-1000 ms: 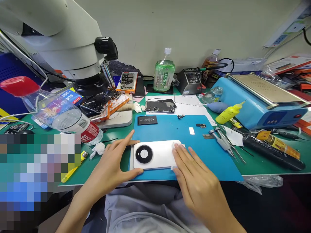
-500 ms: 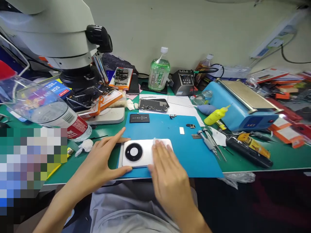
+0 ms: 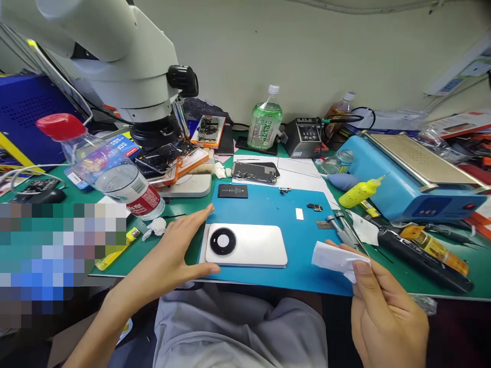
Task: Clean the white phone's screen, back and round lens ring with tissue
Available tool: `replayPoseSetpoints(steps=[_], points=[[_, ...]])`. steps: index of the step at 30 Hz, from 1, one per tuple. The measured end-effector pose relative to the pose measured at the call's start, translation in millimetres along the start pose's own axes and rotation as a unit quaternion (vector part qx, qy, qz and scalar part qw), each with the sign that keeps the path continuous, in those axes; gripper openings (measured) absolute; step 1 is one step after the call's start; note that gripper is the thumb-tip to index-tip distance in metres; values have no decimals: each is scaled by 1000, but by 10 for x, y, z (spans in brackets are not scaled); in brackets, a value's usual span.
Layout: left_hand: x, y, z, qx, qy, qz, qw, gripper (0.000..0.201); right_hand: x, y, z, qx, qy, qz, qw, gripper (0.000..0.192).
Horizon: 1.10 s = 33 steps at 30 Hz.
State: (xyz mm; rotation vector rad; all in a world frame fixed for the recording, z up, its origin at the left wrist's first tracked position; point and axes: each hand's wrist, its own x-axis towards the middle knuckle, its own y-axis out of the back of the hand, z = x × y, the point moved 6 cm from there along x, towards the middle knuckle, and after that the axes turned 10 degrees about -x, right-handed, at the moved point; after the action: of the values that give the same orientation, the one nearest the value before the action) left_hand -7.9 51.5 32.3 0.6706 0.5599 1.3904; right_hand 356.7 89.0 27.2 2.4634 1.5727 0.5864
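White phone (image 3: 247, 244) face hidden, left hand (image 3: 169, 258) fingers spread beside it, right hand (image 3: 383, 312) pinching wipe (image 3: 333, 258)

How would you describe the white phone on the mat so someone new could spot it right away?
Find the blue mat at the front edge of the green bench, below the microscope. The white phone lies face down on its near left part, beside the left hand. Unlike the opened dark phones behind, it is closed, with a big black round camera ring.

— What's behind the table (image 3: 441, 286)?
— A plain pale wall (image 3: 307, 46), evenly lit, with a white power strip (image 3: 460, 74) mounted at the right.
— And the tabletop?
— Covered in a green mat (image 3: 402, 266).
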Motion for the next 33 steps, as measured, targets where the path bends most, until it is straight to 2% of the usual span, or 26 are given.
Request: replayPoseSetpoints(steps=[2,4,6,8,11,14,16,18,20,21,24,26,27,28,29,30,32,33], points=[[38,10,216,62,-43,34,997,98,20,-85,46,57,-32,-6,998,45],[124,-50,471,121,-93,40,987,95,42,-128,74,58,-39,6,998,46],[248,-170,683,150,-131,9,980,92,56,-137,104,29,-30,10,999,47],[384,-292,794,166,-140,-32,976,93,55,-116,158,5,-21,7,1000,48],[534,-415,813,186,-124,-88,971,95,32,-56,251,-8,-15,-4,1000,48],[581,-444,777,191,-110,-115,969,89,3,-8,260,-38,-1,-17,999,45],[575,-433,750,180,-100,-116,972,90,-13,1,177,-84,24,-13,996,39],[553,-422,725,164,-94,-112,976,94,-32,-49,11,-128,84,-9,988,29],[527,-421,699,150,-91,-108,979,90,-84,-190,-228,-150,208,-27,966,24],[516,-422,691,146,-92,-105,979,86,-138,-288,-352,-152,288,-48,944,28],[506,-427,686,144,-100,-103,979,77,-363,-553,-567,-173,489,-117,847,44],[520,-427,703,147,-109,-104,978,74,-487,-614,-577,-172,554,-165,798,47],[532,-427,711,148,-111,-105,977,71,-534,-596,-562,-155,567,-194,785,47],[544,-426,717,147,-110,-105,977,69,-562,-545,-541,-126,566,-220,785,47],[556,-426,718,143,-105,-105,979,68,-548,-472,-507,-96,535,-237,805,46],[566,-426,713,138,-97,-104,980,68,-482,-380,-452,-67,469,-232,849,42],[573,-424,700,121,-82,-98,984,68,-275,-149,-219,2,236,-160,958,30],[569,-419,697,109,-79,-93,986,68,-207,-36,-53,47,101,-107,988,26]])
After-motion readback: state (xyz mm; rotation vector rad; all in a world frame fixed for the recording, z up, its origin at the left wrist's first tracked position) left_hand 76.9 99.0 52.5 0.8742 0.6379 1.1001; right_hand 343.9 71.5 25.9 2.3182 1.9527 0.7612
